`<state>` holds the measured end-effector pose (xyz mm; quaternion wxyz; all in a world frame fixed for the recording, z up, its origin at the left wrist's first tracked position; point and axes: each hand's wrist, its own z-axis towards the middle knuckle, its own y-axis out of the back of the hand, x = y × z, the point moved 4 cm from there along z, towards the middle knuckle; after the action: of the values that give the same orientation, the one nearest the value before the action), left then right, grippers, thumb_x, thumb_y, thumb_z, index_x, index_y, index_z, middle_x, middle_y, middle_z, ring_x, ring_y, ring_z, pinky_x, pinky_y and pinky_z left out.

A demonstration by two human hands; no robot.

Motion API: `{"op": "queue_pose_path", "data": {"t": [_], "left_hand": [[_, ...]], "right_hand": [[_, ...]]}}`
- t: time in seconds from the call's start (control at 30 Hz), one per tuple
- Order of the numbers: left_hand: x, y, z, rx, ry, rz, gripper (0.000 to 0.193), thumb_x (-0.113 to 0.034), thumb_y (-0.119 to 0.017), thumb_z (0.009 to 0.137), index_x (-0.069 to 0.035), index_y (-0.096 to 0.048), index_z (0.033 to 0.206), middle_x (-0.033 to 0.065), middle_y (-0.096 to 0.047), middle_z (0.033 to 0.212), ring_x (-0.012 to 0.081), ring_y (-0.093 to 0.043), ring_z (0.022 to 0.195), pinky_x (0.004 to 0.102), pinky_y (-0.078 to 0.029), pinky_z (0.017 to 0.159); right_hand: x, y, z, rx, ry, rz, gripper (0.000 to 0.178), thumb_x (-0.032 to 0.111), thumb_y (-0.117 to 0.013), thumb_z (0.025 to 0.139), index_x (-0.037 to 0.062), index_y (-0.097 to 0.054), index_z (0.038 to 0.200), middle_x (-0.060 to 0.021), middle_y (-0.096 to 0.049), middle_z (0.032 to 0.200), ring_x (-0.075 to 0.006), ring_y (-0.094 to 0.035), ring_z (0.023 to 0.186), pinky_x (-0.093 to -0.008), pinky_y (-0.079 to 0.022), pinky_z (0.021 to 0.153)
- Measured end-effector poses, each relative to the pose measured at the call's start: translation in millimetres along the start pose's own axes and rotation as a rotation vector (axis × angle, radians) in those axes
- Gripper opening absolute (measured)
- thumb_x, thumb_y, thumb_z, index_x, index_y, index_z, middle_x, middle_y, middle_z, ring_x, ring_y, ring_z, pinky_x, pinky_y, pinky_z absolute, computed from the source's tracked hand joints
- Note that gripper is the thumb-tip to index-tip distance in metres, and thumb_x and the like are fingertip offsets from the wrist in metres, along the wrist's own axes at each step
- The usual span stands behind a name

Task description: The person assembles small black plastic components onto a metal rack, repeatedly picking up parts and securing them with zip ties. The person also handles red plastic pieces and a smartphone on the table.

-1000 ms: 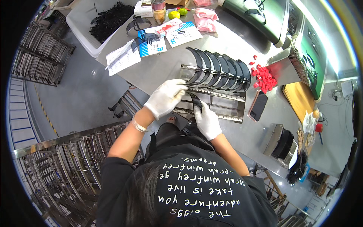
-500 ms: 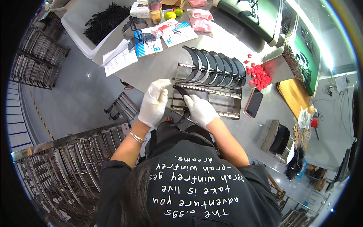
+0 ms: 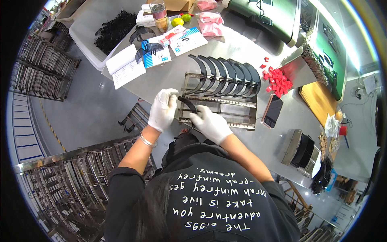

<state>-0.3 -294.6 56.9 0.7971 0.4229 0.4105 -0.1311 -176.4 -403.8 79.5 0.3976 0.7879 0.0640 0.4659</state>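
Observation:
My right hand [image 3: 211,124] wears a white glove and grips a black curved piece [image 3: 188,104], which looks like a pair of sunglasses seen edge-on. A thin dark part hangs below its fingers. My left hand [image 3: 163,109], also gloved, is closed in a pinch beside the piece's far end; whatever its fingertips hold is hidden. Just beyond both hands stands a metal rack [image 3: 238,125]. Several dark curved sunglasses [image 3: 225,76] stand upright in a row along its far side, while its nearer rails show bare.
Right of the rack lie small red pieces [image 3: 278,82] and a phone [image 3: 272,109]. Sunglasses [image 3: 149,50] rest on papers at the far left, near a cup [image 3: 159,18] and a white bin [image 3: 86,44] of black parts. Metal racks [image 3: 76,173] stand at lower left.
The whole view has shifted slightly. The black piece sits a little nearer to me and is turned slightly, still in my right hand. My left hand stays pinched beside it.

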Motion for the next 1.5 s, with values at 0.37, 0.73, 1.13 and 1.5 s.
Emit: {"op": "queue_pose_path", "data": {"t": [0.37, 0.73, 1.13, 1.5], "left_hand": [[48.5, -47.4, -49.3, 0.344, 0.393, 0.037, 0.069, -0.039, -0.05, 0.108, -0.011, -0.021, 0.164, 0.0296, -0.064, 0.131, 0.0489, -0.065, 0.114, 0.0517, -0.051, 0.099], [-10.3, 4.6, -10.2, -0.189, -0.056, -0.107, 0.042, -0.001, -0.059, 0.101, -0.001, -0.054, 0.142, 0.011, -0.064, 0.102, 0.0232, -0.065, 0.092, 0.034, -0.054, 0.085], [-118.0, -21.3, 108.2, 0.458, -0.501, 0.199, 0.047, -0.036, -0.055, 0.106, -0.002, -0.06, 0.138, 0.025, -0.06, 0.141, 0.0429, -0.055, 0.133, 0.049, -0.044, 0.114], [-254.7, -269.7, 302.4, 0.459, -0.327, -0.212, 0.052, -0.047, -0.066, 0.1, -0.007, -0.069, 0.133, 0.0152, -0.073, 0.126, 0.0288, -0.07, 0.112, 0.038, -0.052, 0.1]], "right_hand": [[-38.1, -20.5, 0.4, -0.3, 0.089, -0.011, 0.03, 0.021, -0.06, 0.099, 0.0053, -0.064, 0.125, -0.0227, -0.072, 0.08, -0.0432, -0.072, 0.074, -0.0527, -0.057, 0.071], [-13.3, -18.9, 17.2, -0.081, -0.001, -0.21, 0.035, 0.03, -0.054, 0.101, 0.0033, -0.063, 0.123, -0.023, -0.075, 0.086, -0.0423, -0.073, 0.082, -0.0525, -0.057, 0.078], [-77.8, 99.7, -31.7, -0.082, 0.078, -0.396, 0.05, 0.047, -0.048, 0.107, 0.0124, -0.072, 0.081, -0.0144, -0.074, 0.075, -0.0387, -0.073, 0.072, -0.0511, -0.058, 0.07], [-104.7, 64.3, -34.0, -0.03, 0.254, -0.238, 0.053, 0.047, -0.053, 0.104, 0.0105, -0.07, 0.07, -0.0171, -0.068, 0.063, -0.0402, -0.069, 0.058, -0.0521, -0.057, 0.059]]}}
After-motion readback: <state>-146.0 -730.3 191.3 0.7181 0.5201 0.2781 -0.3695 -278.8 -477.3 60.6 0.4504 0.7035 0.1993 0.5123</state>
